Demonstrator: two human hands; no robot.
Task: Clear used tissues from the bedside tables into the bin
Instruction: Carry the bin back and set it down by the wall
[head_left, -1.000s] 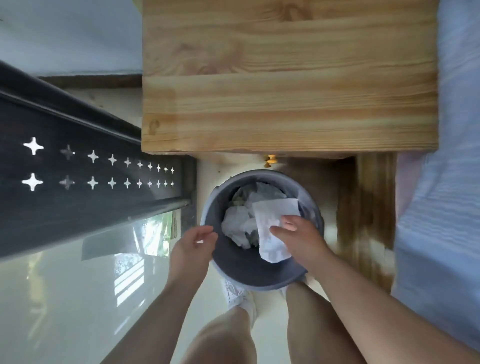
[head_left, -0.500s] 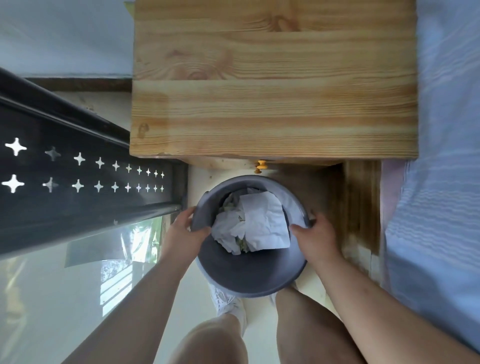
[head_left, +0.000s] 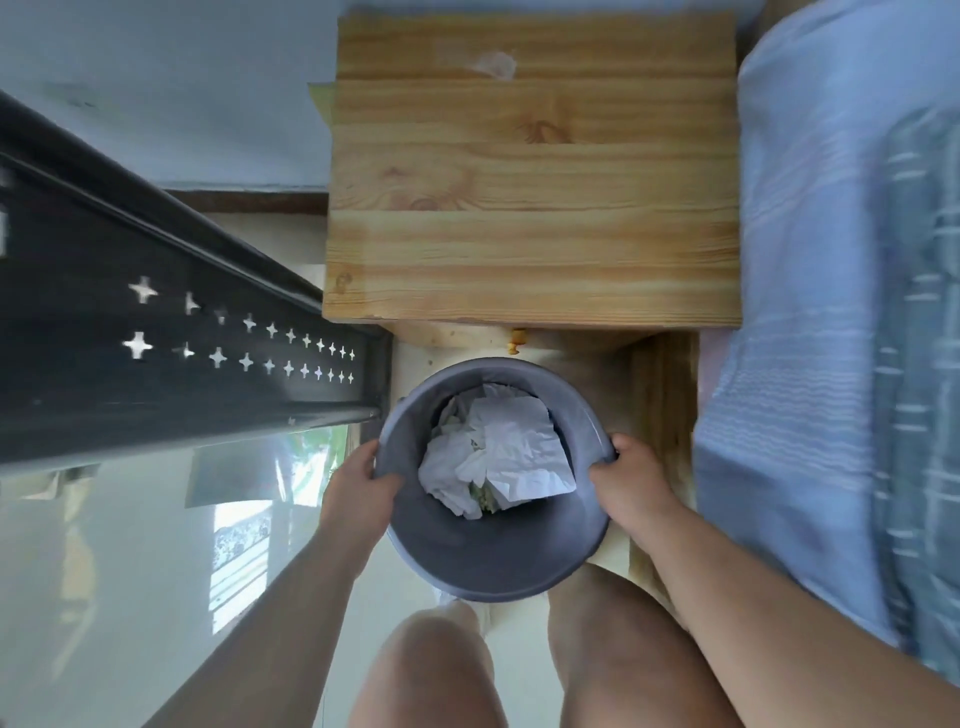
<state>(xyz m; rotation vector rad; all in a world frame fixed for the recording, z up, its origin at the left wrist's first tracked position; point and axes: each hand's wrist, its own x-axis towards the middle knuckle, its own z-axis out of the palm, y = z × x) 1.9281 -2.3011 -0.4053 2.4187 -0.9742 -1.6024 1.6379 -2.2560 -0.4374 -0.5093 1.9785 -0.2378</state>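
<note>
Beside the bed (head_left: 831, 312), a pine bedside table (head_left: 530, 182) is faced. Just near of it, the grey bin (head_left: 493, 551) is gripped at its rim by the left hand (head_left: 358, 493) and the right hand (head_left: 631, 488), with crumpled tissues (head_left: 498, 452) heaped inside. A level carry to the other table is judged due next.

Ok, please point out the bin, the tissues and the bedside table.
bin (head_left: 483, 551): head view, bare grey inner wall, near side.
tissues (head_left: 511, 447): head view, middle of the white heap inside the bin.
bedside table (head_left: 530, 208): head view, middle of the wooden top.
</note>
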